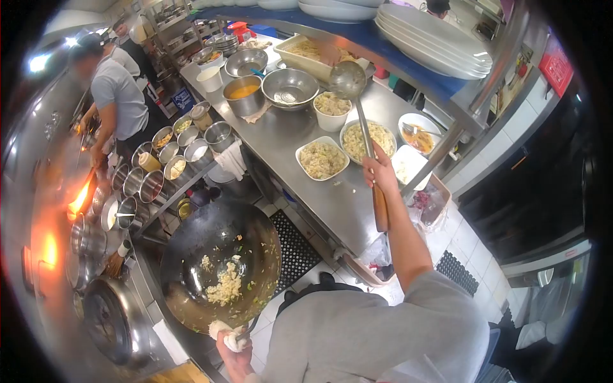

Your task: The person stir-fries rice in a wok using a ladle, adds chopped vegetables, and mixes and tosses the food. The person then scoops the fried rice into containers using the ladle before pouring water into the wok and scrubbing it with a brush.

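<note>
My left hand (pixel 236 360) is closed around the handle of a large dark wok (pixel 191 239), with a folded white cloth (pixel 223 332) in the grip. A small heap of fried rice (pixel 225 285) lies in the wok, and bits of green cling to its wall. My right hand (pixel 379 171) grips a long ladle (pixel 348 80) by its shaft, just above the wooden end. The ladle's bowl is over the steel counter, close to a white tub of rice (pixel 332 110). Below it are a square bowl of rice (pixel 321 159) and a round bowl of rice (pixel 368 140).
A co-worker (pixel 118 96) stands at the burners on the left, near flames (pixel 80 196). Several metal ingredient pots (pixel 153 185) fill the rack beside the wok. Steel bowls (pixel 290 87) and an orange-filled pot (pixel 243 96) stand on the counter. Stacked plates (pixel 428 41) sit on the overhead shelf.
</note>
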The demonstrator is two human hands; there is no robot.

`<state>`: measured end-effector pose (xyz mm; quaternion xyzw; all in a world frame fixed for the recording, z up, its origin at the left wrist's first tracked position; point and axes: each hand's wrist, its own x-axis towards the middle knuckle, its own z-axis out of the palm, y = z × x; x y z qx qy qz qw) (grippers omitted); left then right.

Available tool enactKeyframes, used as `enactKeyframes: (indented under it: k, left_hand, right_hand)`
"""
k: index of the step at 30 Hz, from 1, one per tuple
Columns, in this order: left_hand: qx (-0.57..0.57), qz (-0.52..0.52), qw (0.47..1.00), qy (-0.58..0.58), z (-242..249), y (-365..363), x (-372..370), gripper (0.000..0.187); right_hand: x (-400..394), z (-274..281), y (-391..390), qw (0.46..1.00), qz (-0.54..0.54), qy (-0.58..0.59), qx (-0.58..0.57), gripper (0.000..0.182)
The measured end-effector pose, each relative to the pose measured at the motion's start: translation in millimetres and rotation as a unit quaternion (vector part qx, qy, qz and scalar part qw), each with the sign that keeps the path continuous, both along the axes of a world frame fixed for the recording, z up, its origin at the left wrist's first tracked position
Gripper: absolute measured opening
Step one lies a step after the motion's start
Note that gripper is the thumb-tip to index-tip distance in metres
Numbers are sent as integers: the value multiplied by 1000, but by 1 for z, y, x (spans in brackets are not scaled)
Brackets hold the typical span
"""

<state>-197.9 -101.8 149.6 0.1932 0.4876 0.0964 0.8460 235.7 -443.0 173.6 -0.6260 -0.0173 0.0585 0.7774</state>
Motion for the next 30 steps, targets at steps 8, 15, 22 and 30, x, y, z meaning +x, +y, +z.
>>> enactKeyframes:
  k: [8,15,22,30]
  left_hand:
    - [34,-19,999,4,-7,-34,21,13]
    - [48,7,996,-68,-30,-78,22,13]
    - [-1,5,992,-124,-26,-88,-26,19]
    - [39,40,974,-217,-9,-46,15,15]
  right_hand:
    - [-128,54,21,931,335,34,-139,67]
    - [-132,46,31,555,544,-340,-529,78]
    - [-186,40,15,713,511,-256,-407,74]
    - [-293,95,45,933,349,85,-30,68]
